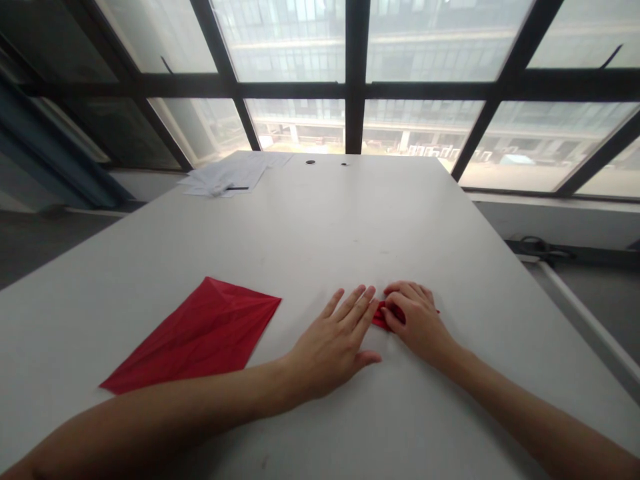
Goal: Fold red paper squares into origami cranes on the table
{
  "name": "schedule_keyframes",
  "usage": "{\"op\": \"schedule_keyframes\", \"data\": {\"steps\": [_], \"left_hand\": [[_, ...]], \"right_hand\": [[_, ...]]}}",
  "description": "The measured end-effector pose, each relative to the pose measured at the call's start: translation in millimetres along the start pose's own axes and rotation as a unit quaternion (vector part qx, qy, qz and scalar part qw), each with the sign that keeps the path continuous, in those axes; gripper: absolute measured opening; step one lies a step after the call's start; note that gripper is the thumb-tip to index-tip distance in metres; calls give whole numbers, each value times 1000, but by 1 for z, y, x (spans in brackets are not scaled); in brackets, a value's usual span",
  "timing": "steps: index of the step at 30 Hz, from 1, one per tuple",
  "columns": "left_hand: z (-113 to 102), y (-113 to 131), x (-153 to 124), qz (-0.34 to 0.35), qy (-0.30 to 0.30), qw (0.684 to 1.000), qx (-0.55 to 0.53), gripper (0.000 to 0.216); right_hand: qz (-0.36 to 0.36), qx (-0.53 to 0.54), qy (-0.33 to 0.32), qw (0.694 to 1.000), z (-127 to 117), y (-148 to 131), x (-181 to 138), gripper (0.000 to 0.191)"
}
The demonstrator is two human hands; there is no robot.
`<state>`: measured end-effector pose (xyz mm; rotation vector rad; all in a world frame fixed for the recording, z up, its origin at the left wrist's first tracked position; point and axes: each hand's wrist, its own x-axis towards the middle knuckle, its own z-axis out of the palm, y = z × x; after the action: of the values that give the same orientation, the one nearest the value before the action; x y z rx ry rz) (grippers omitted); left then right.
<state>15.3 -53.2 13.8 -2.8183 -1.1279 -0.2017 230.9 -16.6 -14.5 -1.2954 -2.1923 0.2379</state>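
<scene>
My right hand (414, 319) is curled over a small folded red piece (382, 315) of thin cloth-like material, pinching it against the white table (345, 230). Most of that piece is hidden under the fingers, and a tip of it shows on the far side of the hand. My left hand (340, 347) lies flat with its fingers apart, the index fingertip at the left end of the folded piece. On the left, a larger red sheet (200, 333) of thin, creased material is spread on the table, its near edge partly behind my left forearm.
White papers (235, 172) lie in a loose pile at the table's far left, with a dark pen-like stick (237, 189) on them. Two small dark spots (311, 162) sit near the far edge. Large dark-framed windows stand behind, and a blue curtain (55, 147) hangs at left.
</scene>
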Motion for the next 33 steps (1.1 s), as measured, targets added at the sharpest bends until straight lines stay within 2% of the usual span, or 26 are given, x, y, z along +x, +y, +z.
{"op": "schedule_keyframes", "data": {"steps": [2,5,10,12,14,16,18,19,24,25,29,33], "left_hand": [[5,0,-5,-8,-15,1000,5,79],[10,-1,-12,-62,-38,997,27,85],[0,-10,-17,-136,-90,984,65,78],[-7,-15,-14,-174,-83,978,78,68],[-11,-16,-10,-189,-39,978,76,61],[-11,-13,-5,-130,-2,991,46,58],[-6,-8,-2,-27,-7,1000,3,62],[-3,-5,-2,-5,-16,1000,-13,66],[12,1,-4,0,-58,996,-61,81],[14,1,-5,-1,-56,996,-65,81],[13,-1,-4,-1,-52,996,-72,82],[11,-1,-1,1,-54,996,-72,79]], "right_hand": [[0,-1,3,1000,0,-1,0,11],[0,1,5,1000,-1,-1,0,12],[1,4,2,1000,-2,-2,1,12],[3,4,1,1000,-2,-2,1,13],[3,3,1,1000,-1,-1,0,12],[1,0,1,1000,-1,-1,0,11],[0,-4,1,1000,-1,0,0,9],[-1,-6,0,1000,0,0,0,9],[1,-28,7,1000,-1,-3,0,4],[5,-39,12,999,-1,-4,-1,8],[38,-99,17,994,-5,-1,-8,42],[68,-130,6,989,-12,14,-16,53]]}}
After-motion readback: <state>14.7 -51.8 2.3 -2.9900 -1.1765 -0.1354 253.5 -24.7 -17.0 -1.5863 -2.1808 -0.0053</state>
